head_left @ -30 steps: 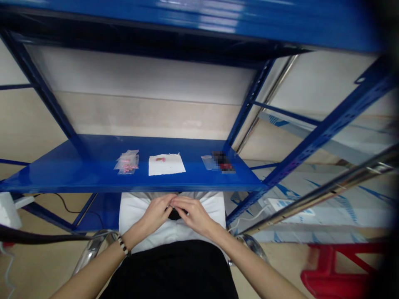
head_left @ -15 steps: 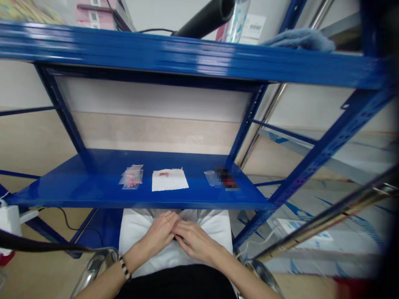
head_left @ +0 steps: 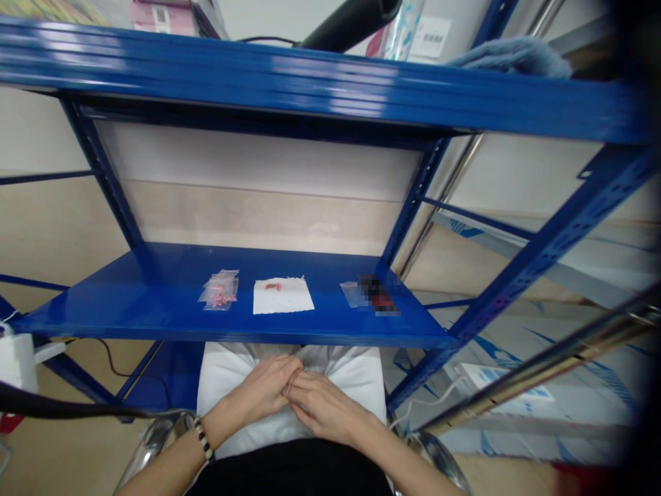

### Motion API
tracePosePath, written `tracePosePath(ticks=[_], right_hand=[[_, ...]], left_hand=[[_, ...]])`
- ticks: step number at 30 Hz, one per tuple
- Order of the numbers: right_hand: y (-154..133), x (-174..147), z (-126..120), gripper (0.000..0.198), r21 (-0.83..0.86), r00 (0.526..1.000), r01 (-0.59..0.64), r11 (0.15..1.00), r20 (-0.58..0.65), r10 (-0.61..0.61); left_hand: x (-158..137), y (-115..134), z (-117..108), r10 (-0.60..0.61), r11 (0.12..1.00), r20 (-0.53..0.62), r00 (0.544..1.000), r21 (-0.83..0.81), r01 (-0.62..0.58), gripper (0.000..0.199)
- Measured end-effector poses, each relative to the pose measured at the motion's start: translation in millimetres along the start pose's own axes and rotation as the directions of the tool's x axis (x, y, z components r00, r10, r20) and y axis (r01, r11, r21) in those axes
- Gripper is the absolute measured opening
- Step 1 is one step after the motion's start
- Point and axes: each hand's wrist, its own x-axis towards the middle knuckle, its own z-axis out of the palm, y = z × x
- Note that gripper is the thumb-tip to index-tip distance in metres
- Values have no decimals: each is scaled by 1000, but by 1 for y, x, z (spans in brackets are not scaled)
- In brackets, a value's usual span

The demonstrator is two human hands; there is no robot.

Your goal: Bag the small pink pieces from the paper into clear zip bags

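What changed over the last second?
The left hand and right hand went from meeting at the fingertips to folding together; whether they hold anything is hidden. The view tilted up, bringing the towel into sight. The plastic bags and paper look unmoved on the blue shelf.

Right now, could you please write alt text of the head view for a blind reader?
The left hand and right hand touch above white trousers, by a blue shelf. On it, left to right: clear bags with pink pieces, a white sheet, a pixelated item.
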Motion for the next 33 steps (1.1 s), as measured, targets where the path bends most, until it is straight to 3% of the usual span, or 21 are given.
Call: tracePosePath(ticks=[4,10,17,23,26,29,31,33], right_hand=[[7,3,17,24,-35,998,-52,998,36,53],[-4,0,33,37,-83,1000,-4,997,25,6],[0,0,36,34,-156,999,-30,987,37,36],[9,7,17,23,-118,993,-64,991,92,75],[2,9,-1,22,-139,1000,16,990,27,-12],[-2,9,-21,35,-170,982,148,974,-88,-165],[6,15,-33,40,-165,958,145,975,-222,-180],[25,31,-42,35,-128,917,57,990,-385,-103]], left_hand=[[2,0,9,9,997,40,999,72,-12,11],[-9,11,19,70,986,75,995,149,-80,33],[-3,12,19,1,982,88,996,187,-18,30],[9,2,16,-31,999,63,998,19,30,22],[6,-6,5,-32,997,-52,998,-75,28,14],[1,-21,-11,-103,983,-179,979,-170,72,6],[2,-33,-19,-184,954,-255,949,-277,111,6],[7,-44,-24,-272,900,-317,908,-417,124,9]])
